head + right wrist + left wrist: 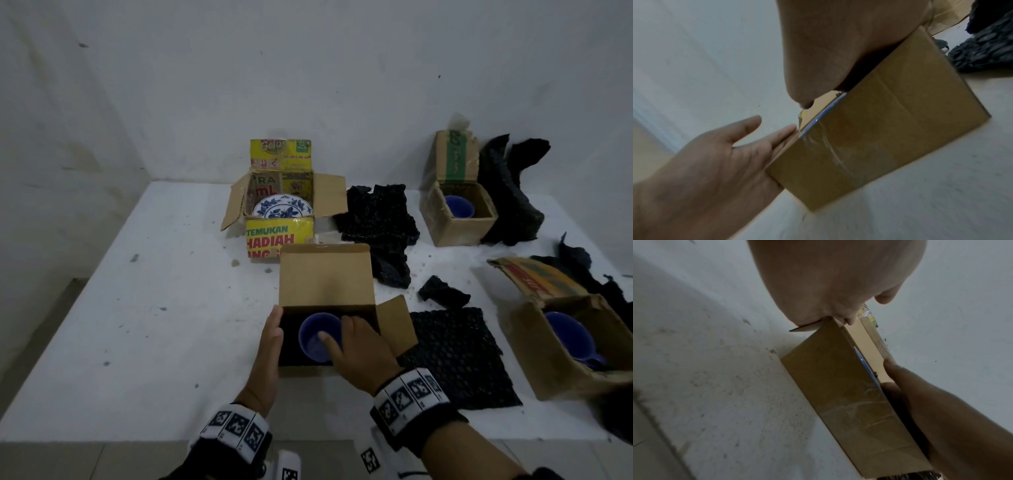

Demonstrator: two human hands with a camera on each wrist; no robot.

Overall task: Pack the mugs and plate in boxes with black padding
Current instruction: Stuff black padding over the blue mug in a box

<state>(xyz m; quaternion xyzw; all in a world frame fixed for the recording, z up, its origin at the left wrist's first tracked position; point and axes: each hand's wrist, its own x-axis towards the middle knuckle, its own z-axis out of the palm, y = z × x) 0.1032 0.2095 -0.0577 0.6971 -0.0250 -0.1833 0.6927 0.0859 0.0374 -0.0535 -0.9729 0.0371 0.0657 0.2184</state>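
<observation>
A brown cardboard box [325, 274] stands open at the table's near middle, lined with black padding [291, 346]. A blue mug [315, 337] sits upright inside it. My right hand [334, 330] pinches the mug's rim, thumb inside and fingers outside. My left hand [274, 318] lies flat against the box's left wall, fingers straight. In the right wrist view the box [879, 138] shows a sliver of the blue rim [824, 113]. A blue-and-white plate [282, 207] leans inside the yellow box [279, 240] behind.
Two more cardboard boxes hold blue mugs, one at back right [459, 207], one at the right edge [568, 337]. Black padding sheets lie beside the near box [459, 356], behind it [376, 219] and at back right [510, 192]. White wall behind.
</observation>
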